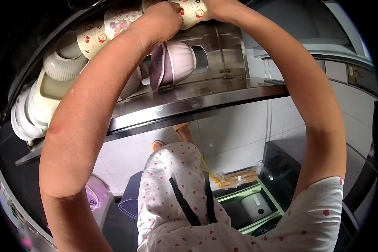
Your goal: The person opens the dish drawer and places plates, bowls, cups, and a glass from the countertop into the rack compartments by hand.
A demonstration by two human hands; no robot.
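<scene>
At the top of the view, a cream bowl (193,13) with a red cartoon-and-cherry print is held between both hands. My left hand (166,17) grips its left side, fingers curled and partly hidden. On the right edge, my right hand (220,9) closes with thumb and fingers. Left of my left hand stand a floral bowl (118,21) and another cream printed bowl (90,38). Below the hands, a pink ribbed bowl (181,63) lies tilted on its side, touching a purple-grey bowl (157,69).
A steel rack edge (197,101) runs across under the bowls. Ribbed bowl (63,67) and stacked white dishes (25,113) crowd the left end. A glass panel (298,42) is at right. Below are a green-rimmed crate (269,193) and a purple bucket (95,193).
</scene>
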